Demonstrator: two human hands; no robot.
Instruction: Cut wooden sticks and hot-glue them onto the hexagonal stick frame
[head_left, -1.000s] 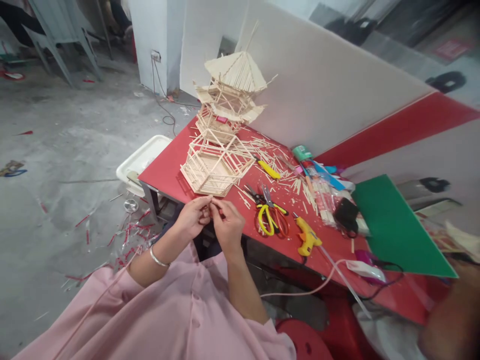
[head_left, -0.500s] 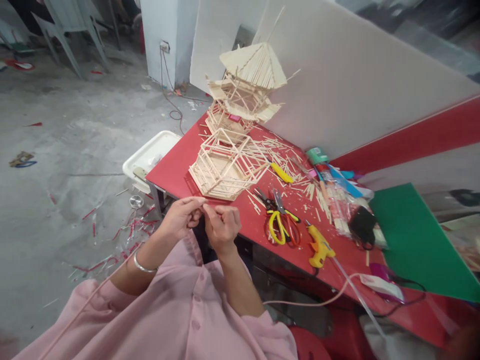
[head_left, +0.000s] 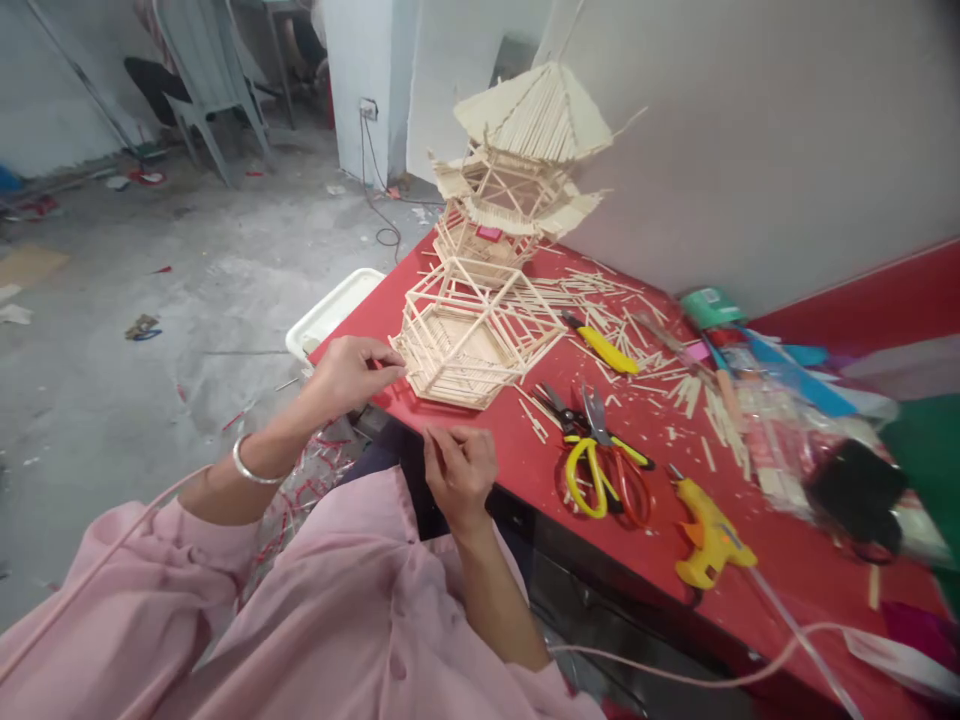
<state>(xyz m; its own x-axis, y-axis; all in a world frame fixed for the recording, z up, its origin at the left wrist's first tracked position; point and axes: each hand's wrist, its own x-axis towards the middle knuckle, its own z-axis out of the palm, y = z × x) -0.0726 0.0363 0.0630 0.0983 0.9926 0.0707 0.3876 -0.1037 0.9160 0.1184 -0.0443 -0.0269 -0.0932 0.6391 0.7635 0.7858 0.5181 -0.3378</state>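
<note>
My left hand [head_left: 356, 372] is at the left corner of a hexagonal stick frame [head_left: 469, 345], thumb and forefinger pinched together; anything between them is too small to make out. My right hand [head_left: 463, 470] hangs just off the table's front edge, below the frame, its fingers curled with the thumb against them, and what it may hold is hidden. Behind the frame rises a tiered stick tower [head_left: 525, 170] with a pointed slatted roof. Loose sticks [head_left: 600, 300] lie scattered on the red table [head_left: 487, 440].
Yellow-handled scissors [head_left: 589, 480] and red-handled pliers [head_left: 634, 485] lie right of the frame. A yellow cutter [head_left: 609, 350], a yellow glue gun [head_left: 712, 535] and a black object [head_left: 855, 495] are farther right. A white tray [head_left: 330, 305] stands beyond the table's left edge.
My hands were together before the frame and have parted. The left one has moved up to the frame's left corner; the right one is slightly lower. The view has shifted.
</note>
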